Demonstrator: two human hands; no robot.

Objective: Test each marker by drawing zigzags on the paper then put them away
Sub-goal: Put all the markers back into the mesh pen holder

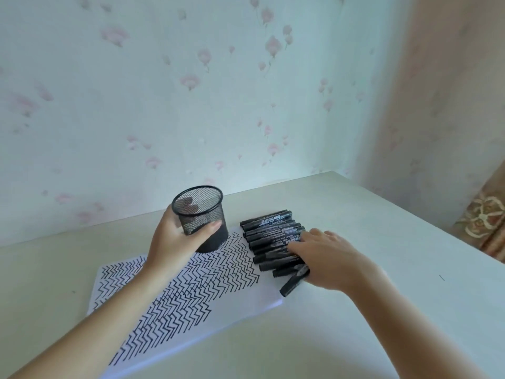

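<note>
- On the pale table point(355, 242), at the right edge of the paper point(175, 291), a row of black markers point(270, 236) lies side by side, all capped as far as I can tell, one at the near end skewed out of line.
- Light, stiff plastic barrels, I'd judge, smooth and round, so they'll roll and scatter if nudged. Better to gather a few across the middle of the barrels than to pinch at a cap.
- Right hand point(325, 258) rests palm-down on the row's near end, fingers point(296, 246) spread flat over the barrels, curled round nothing yet.
- Left hand point(177, 236) grips the mesh pen cup point(200, 217), thumb on the near wall and fingers behind, tilting its mouth toward the markers. Cup looks light and rigid.
- Paper is filled with zigzags, so testing seems finished; putting away comes next.
</note>
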